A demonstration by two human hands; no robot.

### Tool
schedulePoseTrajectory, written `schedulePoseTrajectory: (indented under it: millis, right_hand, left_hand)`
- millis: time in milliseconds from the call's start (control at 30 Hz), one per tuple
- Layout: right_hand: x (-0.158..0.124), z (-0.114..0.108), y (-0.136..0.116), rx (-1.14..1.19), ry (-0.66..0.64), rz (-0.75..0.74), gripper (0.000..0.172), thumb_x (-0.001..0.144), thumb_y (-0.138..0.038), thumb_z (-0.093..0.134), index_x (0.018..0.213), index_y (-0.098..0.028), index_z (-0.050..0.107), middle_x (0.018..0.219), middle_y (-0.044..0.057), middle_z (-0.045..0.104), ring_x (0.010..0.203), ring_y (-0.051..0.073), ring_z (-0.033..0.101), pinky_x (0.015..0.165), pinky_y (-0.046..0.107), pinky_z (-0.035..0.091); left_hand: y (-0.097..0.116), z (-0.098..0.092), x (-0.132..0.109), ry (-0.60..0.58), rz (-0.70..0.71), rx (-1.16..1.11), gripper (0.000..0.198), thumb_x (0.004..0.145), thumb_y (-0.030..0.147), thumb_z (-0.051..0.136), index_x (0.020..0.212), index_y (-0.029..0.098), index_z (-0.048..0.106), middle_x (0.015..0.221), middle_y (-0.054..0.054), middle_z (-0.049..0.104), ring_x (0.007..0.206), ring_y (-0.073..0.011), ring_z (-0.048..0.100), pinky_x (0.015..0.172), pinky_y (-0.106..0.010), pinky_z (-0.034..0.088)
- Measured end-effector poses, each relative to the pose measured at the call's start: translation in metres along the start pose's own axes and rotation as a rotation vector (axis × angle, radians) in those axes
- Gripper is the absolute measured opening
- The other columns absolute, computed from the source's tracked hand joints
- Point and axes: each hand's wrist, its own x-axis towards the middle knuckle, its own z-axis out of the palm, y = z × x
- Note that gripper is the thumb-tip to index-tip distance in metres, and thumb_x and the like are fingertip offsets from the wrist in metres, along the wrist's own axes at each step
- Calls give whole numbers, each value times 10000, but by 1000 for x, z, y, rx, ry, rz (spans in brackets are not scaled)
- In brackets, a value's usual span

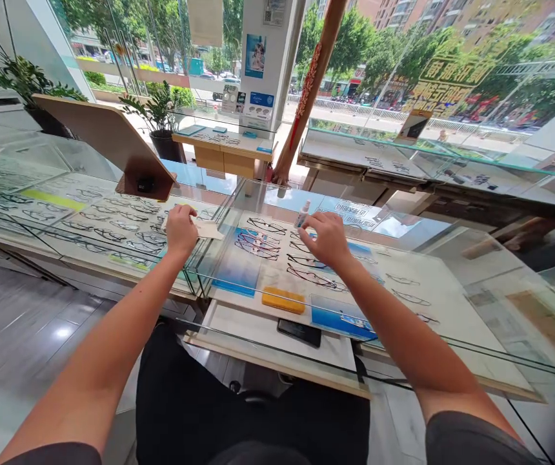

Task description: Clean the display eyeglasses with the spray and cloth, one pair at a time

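Observation:
My left hand [182,230] is closed over the glass counter, fingers curled around a pale cloth [210,229] that sticks out to the right. To its right, my right hand [328,237] has thumb and fingers bent around a small clear spray bottle [303,212], which stands upright with a white top. The bottle's lower part is partly hidden by the fingers. Under the glass below my right hand lie rows of eyeglasses [301,260], and nearer to me a yellow glasses case [283,300].
A tilted mirror [113,139] stands on the counter at the left, beyond my left hand. Below the glass, an open drawer [243,323] holds a black phone [299,332]. More display cases [379,152] and a potted plant [164,126] are near the windows.

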Motion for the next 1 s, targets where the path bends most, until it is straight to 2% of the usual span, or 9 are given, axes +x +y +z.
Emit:
schedulePoseTrajectory:
  millis: [133, 233, 433, 500, 600, 733, 800, 900, 1000]
  right_hand:
    - [-26, -13, 88, -113, 135, 280, 227, 972, -352, 560, 833, -218, 680, 996, 142, 759, 1016, 336, 627, 1029, 523, 408]
    - [-43, -15, 133, -99, 222, 503, 169, 907, -323, 570, 770, -232, 608, 955, 147, 747, 1007, 340, 627, 1000, 517, 411]
    - [-55, 5, 147, -48, 284, 641, 161, 924, -311, 534, 779, -250, 571, 896, 119, 741, 926, 298, 628, 928, 459, 439]
    - [-54, 10, 146, -27, 281, 637, 165, 931, -314, 535, 786, -251, 584, 907, 108, 748, 935, 289, 629, 936, 448, 447]
    - [-55, 11, 146, -4, 287, 640, 179, 950, -333, 531, 805, -251, 595, 927, 103, 746, 951, 287, 627, 966, 456, 455]
    - [-58, 5, 151, 22, 298, 680, 192, 968, -340, 511, 809, -257, 578, 919, 102, 730, 949, 290, 615, 985, 474, 460]
    - [-59, 2, 153, 32, 297, 704, 194, 971, -330, 499, 806, -257, 571, 923, 101, 726, 942, 288, 608, 993, 480, 459]
    - [-60, 1, 153, 47, 288, 730, 197, 976, -321, 491, 813, -250, 574, 945, 104, 731, 942, 285, 608, 994, 482, 451]
    - [-59, 1, 150, 64, 274, 733, 213, 992, -322, 489, 811, -247, 574, 940, 103, 730, 964, 289, 617, 987, 470, 443]
  left_hand:
    - [1, -2, 1, 9, 19, 15, 229, 864, 27, 522, 927, 242, 568, 1115, -164, 664, 1138, -372, 625, 1018, -490, 488]
    - [0, -5, 0, 18, 16, 28, 212, 845, 50, 562, 927, 245, 546, 1096, -152, 648, 1131, -365, 622, 1025, -483, 487]
    - [15, -11, 3, 35, 89, 71, 199, 858, 37, 578, 912, 227, 558, 1023, -112, 612, 1119, -332, 623, 1053, -471, 485]
    - [39, -10, 1, 30, 149, 61, 187, 871, 38, 587, 915, 220, 582, 1014, -102, 612, 1105, -322, 626, 1051, -473, 492]
    - [98, -6, -12, 13, 332, 1, 210, 895, 22, 564, 939, 218, 627, 1054, -115, 655, 1104, -320, 641, 1017, -472, 526]
    - [187, 4, -46, -191, 594, -110, 323, 890, -21, 543, 1014, 231, 702, 1151, -102, 718, 1154, -305, 658, 1029, -470, 548]
    - [217, 13, -63, -384, 774, -126, 285, 935, 37, 584, 1045, 240, 750, 1157, -94, 745, 1128, -295, 663, 1012, -455, 543]
    - [237, 28, -82, -602, 973, -47, 67, 964, 238, 745, 999, 253, 801, 1196, -92, 776, 1148, -321, 663, 997, -480, 497]
    - [237, 41, -89, -620, 1016, 47, 68, 960, 293, 792, 912, 249, 810, 1202, -96, 788, 1173, -337, 650, 1009, -502, 442]
